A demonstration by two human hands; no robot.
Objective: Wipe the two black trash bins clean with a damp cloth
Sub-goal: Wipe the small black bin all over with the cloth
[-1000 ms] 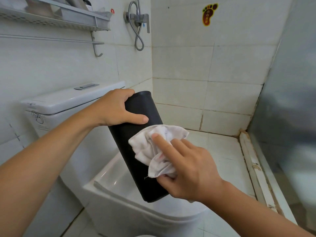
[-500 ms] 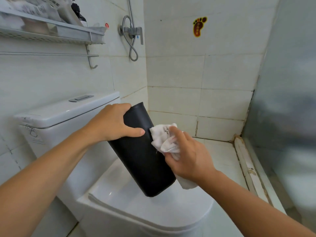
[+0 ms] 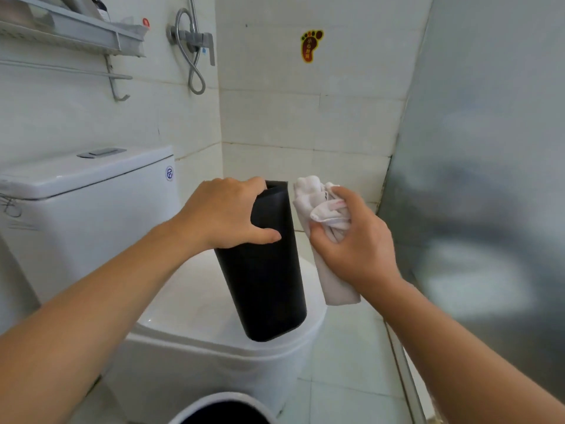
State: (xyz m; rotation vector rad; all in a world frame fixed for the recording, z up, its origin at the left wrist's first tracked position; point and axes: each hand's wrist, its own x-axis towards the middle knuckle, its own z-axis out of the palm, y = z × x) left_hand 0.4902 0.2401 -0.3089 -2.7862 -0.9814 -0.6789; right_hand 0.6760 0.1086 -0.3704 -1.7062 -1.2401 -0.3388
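Over the closed toilet lid [image 3: 195, 304], my left hand [image 3: 226, 212] grips the black bin [image 3: 269, 270] by its rim, seemingly steadying it, while my right hand [image 3: 354, 240] at three o'clock clutches the cloth [image 3: 324, 209] alongside.

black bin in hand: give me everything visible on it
The black trash bin is a tall, matte, plastic-looking container with rounded corners, narrowing toward its base. It is nearly upright, leaning slightly, held over the closed toilet lid; whether its base rests there is unclear. The left hand grips its open rim. The white cloth, bunched in the right hand, sits beside its right side.
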